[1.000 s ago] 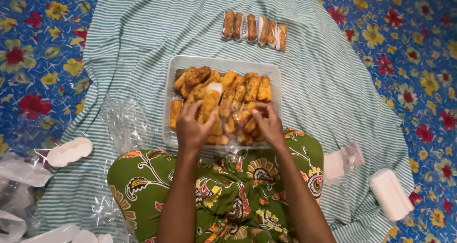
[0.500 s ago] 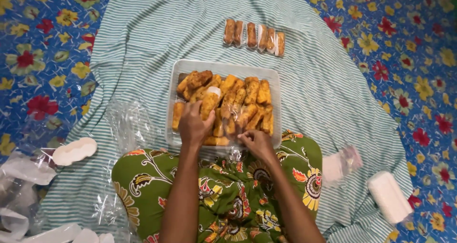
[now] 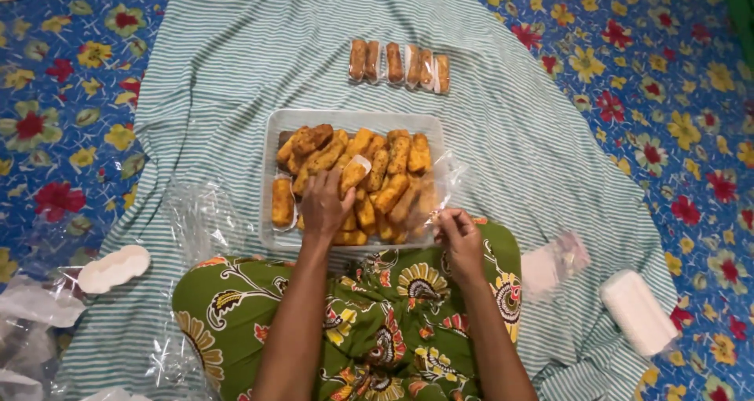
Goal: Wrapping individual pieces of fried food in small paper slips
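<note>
Head view: a person sits on a green-and-white striped cloth (image 3: 236, 71) spread over a blue floral floor covering (image 3: 667, 95), with a green patterned garment (image 3: 393, 314) across the lap at 6 o'clock.

Just above the lap lies a shallow clear plastic tray (image 3: 345, 118), heaped with golden-brown fried sticks (image 3: 397, 157).

The left hand (image 3: 326, 206) rests on the pile in the tray's lower middle. Its fingers are curled down around one fried stick (image 3: 353, 175), which points toward 1 o'clock and carries a pale patch at its upper end.

The right hand (image 3: 458, 234) sits at the tray's 5 o'clock corner, just outside the rim. Its fingers pinch the edge of a thin clear plastic wrapper (image 3: 440, 185), which rises toward 12 o'clock and veils the sticks on the tray's right side.

At 12 o'clock from the tray, well apart from it, a short row of wrapped sticks (image 3: 399, 65) lies side by side on the cloth.

At 9 o'clock from the lap lies crumpled clear plastic (image 3: 196, 220), and farther out a white peanut-shaped foam piece (image 3: 114, 269).

At 3 o'clock from the lap lie a small stack of clear bags (image 3: 556, 263) and a white block-shaped pack (image 3: 638, 313).
</note>
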